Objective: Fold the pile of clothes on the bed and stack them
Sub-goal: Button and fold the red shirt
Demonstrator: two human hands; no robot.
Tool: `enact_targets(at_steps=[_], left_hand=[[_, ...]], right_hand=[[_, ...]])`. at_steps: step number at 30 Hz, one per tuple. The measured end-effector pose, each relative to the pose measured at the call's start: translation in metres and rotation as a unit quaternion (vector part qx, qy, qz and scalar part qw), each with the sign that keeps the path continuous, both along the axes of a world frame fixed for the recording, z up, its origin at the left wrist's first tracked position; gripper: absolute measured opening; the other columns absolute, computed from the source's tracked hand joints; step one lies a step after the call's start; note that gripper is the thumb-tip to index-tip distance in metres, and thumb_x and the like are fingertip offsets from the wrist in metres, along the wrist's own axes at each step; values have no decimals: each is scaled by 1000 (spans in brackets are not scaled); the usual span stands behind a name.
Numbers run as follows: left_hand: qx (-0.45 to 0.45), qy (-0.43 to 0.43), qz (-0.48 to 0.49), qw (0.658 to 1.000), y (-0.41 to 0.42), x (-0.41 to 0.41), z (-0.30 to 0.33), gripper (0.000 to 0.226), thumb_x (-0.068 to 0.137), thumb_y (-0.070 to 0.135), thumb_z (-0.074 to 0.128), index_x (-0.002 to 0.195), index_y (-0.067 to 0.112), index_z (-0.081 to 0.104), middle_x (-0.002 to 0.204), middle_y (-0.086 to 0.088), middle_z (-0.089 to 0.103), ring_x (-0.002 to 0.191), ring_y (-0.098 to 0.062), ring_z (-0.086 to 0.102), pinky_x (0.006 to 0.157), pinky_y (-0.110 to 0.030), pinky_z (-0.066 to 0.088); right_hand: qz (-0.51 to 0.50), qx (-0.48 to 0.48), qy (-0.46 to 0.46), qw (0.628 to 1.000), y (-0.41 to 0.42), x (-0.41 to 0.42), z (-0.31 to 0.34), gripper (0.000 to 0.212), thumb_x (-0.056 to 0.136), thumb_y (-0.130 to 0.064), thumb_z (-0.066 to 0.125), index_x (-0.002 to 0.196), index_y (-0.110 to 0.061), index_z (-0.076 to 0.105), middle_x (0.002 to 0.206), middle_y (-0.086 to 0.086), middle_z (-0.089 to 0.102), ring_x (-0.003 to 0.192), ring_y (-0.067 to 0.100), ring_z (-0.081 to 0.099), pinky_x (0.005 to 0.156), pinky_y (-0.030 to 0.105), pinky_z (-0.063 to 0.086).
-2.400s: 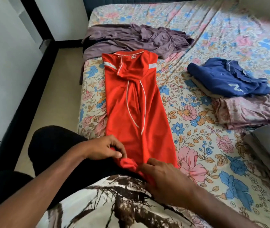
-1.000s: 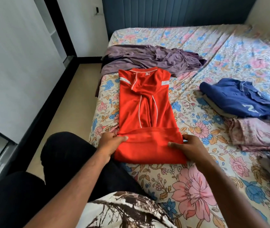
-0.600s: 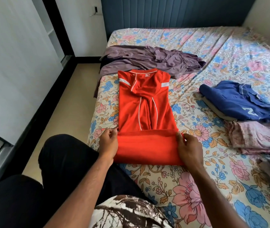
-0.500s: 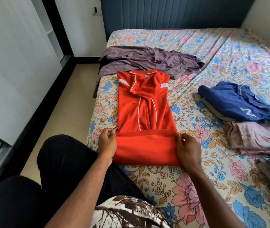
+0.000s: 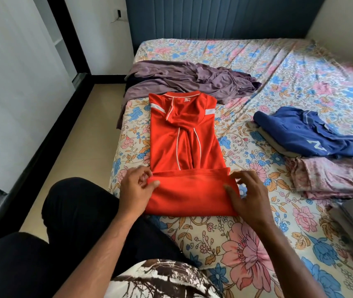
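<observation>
On the flowered bedsheet (image 5: 246, 250), my red sports shirt with white piping (image 5: 184, 145) lies lengthwise, sleeves folded in, collar toward the crumpled mauve garment (image 5: 192, 79) beyond it and hem end doubled up into a band nearest me. My left hand (image 5: 135, 188) pinches the left corner of that band between thumb and fingers. My right hand (image 5: 244, 192) rests at the right corner, thumb on the cloth and fingers loosely spread over the edge, not clamped on it as far as I can see.

The shirt looks light, thin and smooth, so I judge it will slump and slide on itself rather than hold a crease. The best hold seems to be both corners of the doubled band, pinched through all layers, so the next fold toward the collar stays square.

To the right of the red shirt, well apart, a folded blue shirt with a white mark (image 5: 306, 132) sits on a pale folded piece, just beside a folded pink patterned cloth (image 5: 332, 177). That looks like the stack where this one belongs.
</observation>
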State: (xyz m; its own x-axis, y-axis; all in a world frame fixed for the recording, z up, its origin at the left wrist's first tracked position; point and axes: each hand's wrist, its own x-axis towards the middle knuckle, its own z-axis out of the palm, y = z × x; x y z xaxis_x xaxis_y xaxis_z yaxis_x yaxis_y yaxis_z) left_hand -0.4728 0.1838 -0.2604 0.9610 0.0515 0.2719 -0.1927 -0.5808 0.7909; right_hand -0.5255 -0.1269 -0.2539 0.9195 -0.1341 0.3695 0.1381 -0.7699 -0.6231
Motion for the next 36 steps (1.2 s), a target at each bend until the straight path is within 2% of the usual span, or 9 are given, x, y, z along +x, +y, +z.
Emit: enact_targets(at_steps=[4,8,15,21,24,26,29,33,36], left_hand=[[97,142,-168,971,10,-25,6,27,68,31,91,68,29,64,70,17,58,69,-2,53,75,-29,47],[304,145,-189,922,8,-29,13,47,58,56,88,86,38,55,93,20,51,92,-2,49,87,-30,43],[461,63,-160,871,-13,-33,15,58,83,32,76,133,36,47,123,12,46,126,-14,42,111,-41,29],[249,14,-126,960,7,-28,9,29,82,10,66,97,34,64,108,20,52,112,-4,47,104,-36,42],[56,17,-144,988,15,-25,15,36,86,-4,68,97,30,65,127,19,59,126,5,48,107,-22,43],[-1,60,-180,982,15,-28,23,42,93,-4,63,106,36,62,118,14,66,105,9,61,89,-17,54],[-33,83,-177,980,15,-21,27,33,96,1,61,96,34,58,87,5,71,69,-7,64,61,-21,51],[-151,58,-143,976,18,-2,42,4,93,16,68,93,20,66,78,-13,68,62,-41,60,55,-44,53],[-215,15,-100,971,15,7,57,23,84,42,71,89,19,71,75,-23,63,65,-47,59,56,-50,53]], right_hand=[[149,-68,102,981,-26,-20,-7,40,79,-61,72,116,-46,66,157,-24,36,147,5,31,115,53,32],[183,-125,167,961,-40,-29,-7,62,77,-71,65,135,-59,49,163,-35,8,152,-7,2,123,50,14],[135,-46,-23,989,-33,-25,-14,38,91,-45,60,121,-27,73,149,-6,54,146,7,40,110,49,47],[87,93,-75,989,-13,-4,-3,37,96,-36,61,125,-14,70,134,-2,67,126,9,62,100,30,52],[50,128,-101,985,0,6,1,32,100,-33,52,109,-5,65,98,-9,71,91,1,68,73,22,56],[25,148,-111,982,5,11,2,26,99,-32,48,100,-9,59,80,-9,64,71,3,62,56,20,49],[11,148,-127,981,4,18,5,14,99,-23,50,96,-12,58,71,-5,59,62,7,55,49,19,41],[5,150,-136,979,6,31,18,8,99,-14,50,97,-18,56,61,-4,54,51,6,49,44,18,36],[15,189,-120,975,9,37,27,10,101,-18,50,96,-21,58,57,-5,51,48,6,48,42,28,40]])
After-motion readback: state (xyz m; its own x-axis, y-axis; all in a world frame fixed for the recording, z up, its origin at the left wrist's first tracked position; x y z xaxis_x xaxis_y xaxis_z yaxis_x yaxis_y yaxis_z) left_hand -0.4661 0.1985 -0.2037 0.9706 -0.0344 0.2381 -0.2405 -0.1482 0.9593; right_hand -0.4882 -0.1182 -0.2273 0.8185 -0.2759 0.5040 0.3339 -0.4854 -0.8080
